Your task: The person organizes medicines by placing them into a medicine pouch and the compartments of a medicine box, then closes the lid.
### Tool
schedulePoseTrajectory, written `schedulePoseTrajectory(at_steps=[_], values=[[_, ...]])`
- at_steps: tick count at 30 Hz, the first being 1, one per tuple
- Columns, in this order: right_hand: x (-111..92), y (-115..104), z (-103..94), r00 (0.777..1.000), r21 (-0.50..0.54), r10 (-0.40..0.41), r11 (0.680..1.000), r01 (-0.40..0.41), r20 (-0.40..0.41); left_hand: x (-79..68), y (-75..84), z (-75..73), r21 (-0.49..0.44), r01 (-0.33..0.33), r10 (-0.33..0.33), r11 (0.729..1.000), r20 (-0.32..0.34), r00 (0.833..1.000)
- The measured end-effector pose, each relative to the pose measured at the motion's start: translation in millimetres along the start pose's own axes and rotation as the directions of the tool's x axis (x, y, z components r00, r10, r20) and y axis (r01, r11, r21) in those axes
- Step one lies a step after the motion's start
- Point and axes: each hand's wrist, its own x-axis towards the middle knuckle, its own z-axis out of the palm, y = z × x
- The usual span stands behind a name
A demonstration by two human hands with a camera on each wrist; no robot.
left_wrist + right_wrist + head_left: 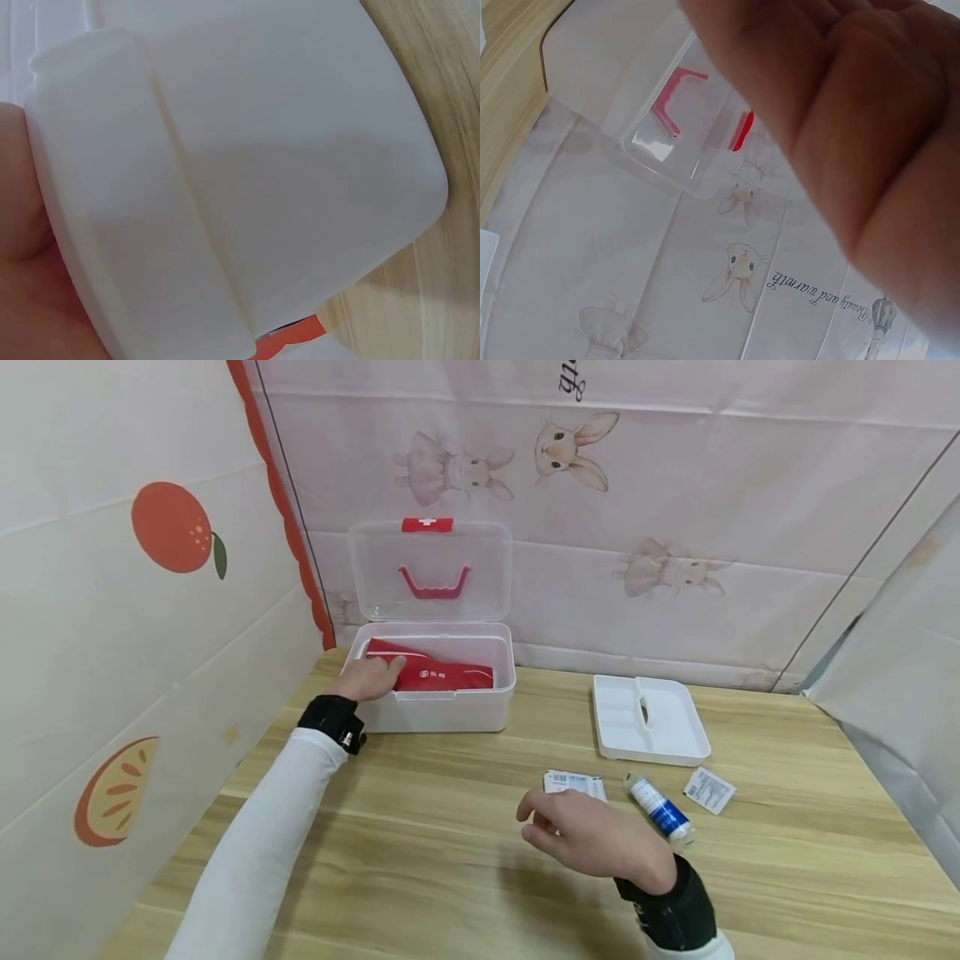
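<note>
A white first-aid box (435, 713) stands at the back of the table, its clear lid (480, 585) with a red handle (435, 592) raised behind it. Inside lies a red pouch (457, 678) with white print. My left hand (367, 679) reaches over the front-left rim and grips the pouch's left part; its far fingers are hidden in the box. In the left wrist view, part of that hand (19, 195) shows beside the box's white wall (300, 172). My right hand (592, 837), fingers loosely bent and holding nothing, hovers above the table near some flat printed packets (573, 782).
Right of the box lies a white divided tray (651, 752) with a middle grip. In front of it are a blue-and-white wrapped roll (660, 808) and a small square packet (708, 791). Printed sheets line the back wall (570, 510) and the left side (90, 635).
</note>
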Motion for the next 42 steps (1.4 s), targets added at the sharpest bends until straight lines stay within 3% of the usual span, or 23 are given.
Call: schedulePoseTrajectory(at_steps=[11,19,22,25,29,32,34,36,40,42], values=[[1,-1,0.3,1.000,0.005,0.002,1.000,-0.002,0.001,-3.3,4.3,-5.9,-0.048,0.044,-0.036,0.998,0.148,0.988],[1,1,1.2,1.000,0.003,-0.001,1.000,0.001,-0.005,1.2,3.6,-3.2,-0.080,0.034,-0.022,0.996,0.146,0.989],[2,2,1.5,1.000,0.000,-0.003,1.000,0.003,-0.003,2.5,1.1,-2.4,-0.081,-0.009,0.017,0.997,0.094,0.995],[3,2,1.7,1.000,-0.004,-0.005,1.000,0.005,-0.003,1.8,-1.5,-3.0,-0.068,-0.090,0.090,0.994,-0.010,0.996],[4,3,2.5,1.000,-0.021,-0.012,1.000,0.011,-0.015,-7.2,0.7,-8.5,-0.050,-0.189,0.177,0.981,-0.186,0.967],[5,6,1.4,0.999,-0.027,-0.001,1.000,0.000,-0.037,-20.5,8.2,-11.5,-0.025,-0.228,0.207,0.973,-0.329,0.921],[5,11,-1.0,0.998,-0.024,0.020,0.999,-0.022,-0.058,-31.7,14.8,-9.5,-0.005,-0.254,0.226,0.967,-0.439,0.869],[4,19,-4.5,0.995,-0.008,0.045,0.999,-0.045,-0.088,-43.9,22.2,-4.8,0.017,-0.284,0.245,0.959,-0.557,0.793],[1,43,-12.9,0.974,0.005,0.107,0.994,-0.108,-0.198,-63.3,34.4,11.4,0.070,-0.343,0.277,0.937,-0.747,0.604],[-1,56,-17.5,0.952,0.028,0.155,0.988,-0.153,-0.262,-71.5,39.8,20.2,0.078,-0.373,0.282,0.925,-0.798,0.532]])
